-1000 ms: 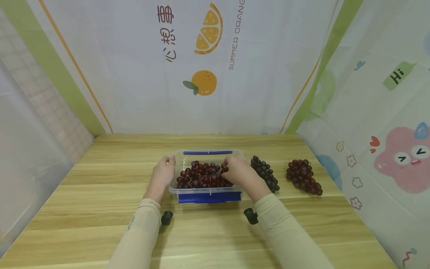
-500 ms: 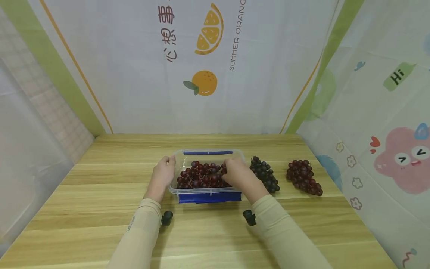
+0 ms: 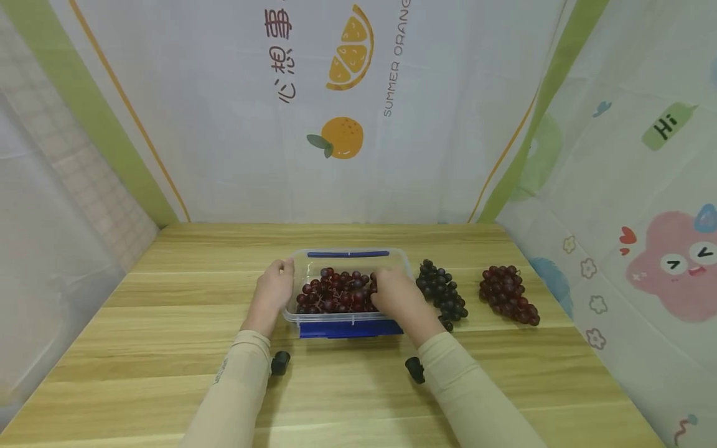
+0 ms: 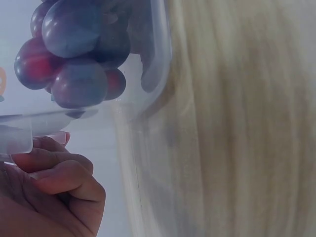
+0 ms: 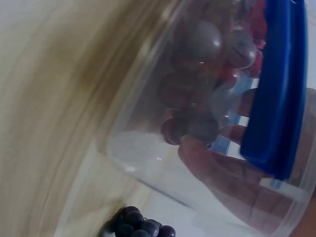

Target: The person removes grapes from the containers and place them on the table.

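A clear plastic food container with blue clips stands mid-table, and a bunch of dark red grapes lies inside it. My left hand holds the container's left rim; in the left wrist view its curled fingers are at the rim's edge. Over the right side reaches my right hand, down into the container. Through the clear wall in the right wrist view, its thumb and fingers close on grapes at the bunch's right end. From above, those fingertips are mostly hidden.
Just right of the container lies a bunch of black grapes. Another bunch of red grapes lies farther right on the wooden table. A printed curtain hangs behind the table's back edge.
My right hand has shifted slightly and turned a little inside the container, showing more of the black grapes beside it. The left hand and the container stay put.
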A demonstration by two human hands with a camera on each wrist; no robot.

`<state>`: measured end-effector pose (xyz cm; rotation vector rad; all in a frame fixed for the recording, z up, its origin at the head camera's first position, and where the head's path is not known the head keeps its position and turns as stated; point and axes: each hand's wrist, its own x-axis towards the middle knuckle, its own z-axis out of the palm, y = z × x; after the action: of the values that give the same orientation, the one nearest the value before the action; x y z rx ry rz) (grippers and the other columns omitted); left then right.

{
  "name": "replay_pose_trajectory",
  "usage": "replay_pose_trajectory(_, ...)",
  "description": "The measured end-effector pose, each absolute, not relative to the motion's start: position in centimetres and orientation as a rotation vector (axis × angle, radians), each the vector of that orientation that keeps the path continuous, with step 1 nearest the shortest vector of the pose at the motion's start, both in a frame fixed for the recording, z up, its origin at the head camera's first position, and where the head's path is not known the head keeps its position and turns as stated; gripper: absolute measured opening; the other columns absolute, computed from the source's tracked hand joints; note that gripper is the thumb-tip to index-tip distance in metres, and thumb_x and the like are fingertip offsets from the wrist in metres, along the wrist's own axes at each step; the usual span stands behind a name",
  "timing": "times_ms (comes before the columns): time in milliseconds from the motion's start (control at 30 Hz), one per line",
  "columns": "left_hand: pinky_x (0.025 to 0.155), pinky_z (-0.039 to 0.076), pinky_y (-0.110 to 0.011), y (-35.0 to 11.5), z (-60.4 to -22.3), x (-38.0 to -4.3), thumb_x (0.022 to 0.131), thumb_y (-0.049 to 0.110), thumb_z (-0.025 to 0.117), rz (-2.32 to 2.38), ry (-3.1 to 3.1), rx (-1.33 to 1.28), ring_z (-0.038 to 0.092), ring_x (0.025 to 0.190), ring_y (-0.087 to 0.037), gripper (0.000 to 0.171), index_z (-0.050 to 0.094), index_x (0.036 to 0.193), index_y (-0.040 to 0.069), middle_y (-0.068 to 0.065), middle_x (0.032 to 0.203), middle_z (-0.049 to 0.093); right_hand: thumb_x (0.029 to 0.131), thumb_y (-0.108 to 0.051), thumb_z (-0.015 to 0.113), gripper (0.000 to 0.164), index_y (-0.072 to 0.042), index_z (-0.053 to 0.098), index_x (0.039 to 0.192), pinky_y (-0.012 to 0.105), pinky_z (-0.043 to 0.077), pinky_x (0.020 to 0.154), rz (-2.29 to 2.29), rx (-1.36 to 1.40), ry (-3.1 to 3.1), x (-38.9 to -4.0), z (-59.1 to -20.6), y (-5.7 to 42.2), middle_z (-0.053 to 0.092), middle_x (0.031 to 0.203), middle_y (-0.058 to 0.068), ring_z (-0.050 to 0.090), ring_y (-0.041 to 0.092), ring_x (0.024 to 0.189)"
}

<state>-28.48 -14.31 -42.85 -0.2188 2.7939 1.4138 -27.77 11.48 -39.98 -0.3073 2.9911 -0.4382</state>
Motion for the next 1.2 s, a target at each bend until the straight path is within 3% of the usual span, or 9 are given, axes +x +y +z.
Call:
replay_pose_trajectory(200,0.114,0.046,-0.066,-14.43,-43.09,-28.53,0.115,0.047,0.025,1.425,2.807,-0.224,0.057,0.134,-0.053,0.064,0.050,0.147,-0.004,-0.033,0.139,0.060,0.096,-0.012,0.073,0.037,-0.003,0.068,0.131,0.032,0.049,0.060,-0.402,-0.259,3.010,-27.58,-40.13,11.21,0.073,0.096,0.009,0.059,0.017,0.065)
replay_pose_trajectory(467,0.119,0.041,-0.067,-14.53,-43.35,-28.65,0.115,0.048,0.024,1.436,2.795,-0.219,0.052,0.140,-0.055,0.067,0.047,0.150,-0.004,-0.034,0.146,0.057,0.096,-0.020,0.076,0.042,-0.004,0.067,0.134,0.038,0.058,0.072,-0.357,-0.210,2.999,-27.63,-40.22,11.09,0.070,0.122,0.017,0.064,0.022,0.085)
replay_pose_trajectory(633,0.118,0.042,-0.067,-14.52,-43.25,-28.60,0.115,0.048,0.025,1.445,2.781,-0.236,0.054,0.138,-0.054,0.066,0.048,0.149,-0.003,-0.034,0.144,0.058,0.095,-0.020,0.077,0.042,-0.004,0.068,0.133,0.039,0.058,0.074,-0.337,-0.216,2.994,-27.73,-40.30,11.10,0.066,0.123,0.018,0.061,0.023,0.087)
replay_pose_trajectory(733,0.118,0.042,-0.067,-14.54,-43.21,-28.61,0.115,0.048,0.025,1.445,2.780,-0.237,0.053,0.138,-0.054,0.065,0.048,0.148,-0.003,-0.034,0.144,0.058,0.095,-0.020,0.077,0.029,-0.005,0.072,0.120,0.037,0.054,0.069,-0.315,-0.221,2.993,-27.80,-40.30,11.10,0.068,0.109,0.014,0.059,0.022,0.081)
replay_pose_trajectory(800,0.119,0.041,-0.067,-14.54,-43.23,-28.63,0.115,0.048,0.025,1.444,2.782,-0.237,0.052,0.139,-0.054,0.065,0.049,0.147,-0.003,-0.034,0.145,0.057,0.095,-0.018,0.076,0.012,-0.006,0.073,0.098,0.034,0.049,0.062,-0.321,-0.231,2.985,-27.83,-40.30,11.11,0.066,0.089,0.009,0.055,0.020,0.070)
replay_pose_trajectory(933,0.121,0.039,-0.067,-14.49,-43.26,-28.70,0.115,0.048,0.024,1.433,2.788,-0.234,0.049,0.143,-0.055,0.066,0.048,0.149,-0.003,-0.034,0.149,0.055,0.095,-0.014,0.073,0.030,-0.013,0.061,0.068,0.031,0.039,0.053,-0.348,-0.238,2.967,-27.77,-40.22,11.19,0.051,0.063,0.000,0.044,0.015,0.054)
replay_pose_trajectory(1033,0.123,0.037,-0.067,-14.43,-43.20,-28.73,0.115,0.049,0.024,1.424,2.787,-0.231,0.047,0.145,-0.055,0.067,0.046,0.151,-0.004,-0.034,0.153,0.052,0.095,-0.012,0.072,0.031,-0.013,0.059,0.068,0.031,0.038,0.052,-0.373,-0.223,2.959,-27.71,-40.14,11.24,0.050,0.062,0.000,0.043,0.015,0.053)
replay_pose_trajectory(1200,0.123,0.037,-0.067,-14.30,-43.05,-28.71,0.115,0.048,0.025,1.430,2.790,-0.230,0.047,0.145,-0.055,0.067,0.047,0.150,-0.004,-0.035,0.153,0.052,0.095,-0.017,0.076,0.024,-0.012,0.063,0.075,0.032,0.043,0.056,-0.390,-0.226,2.987,-27.77,-40.11,11.24,0.060,0.078,0.004,0.050,0.016,0.059)
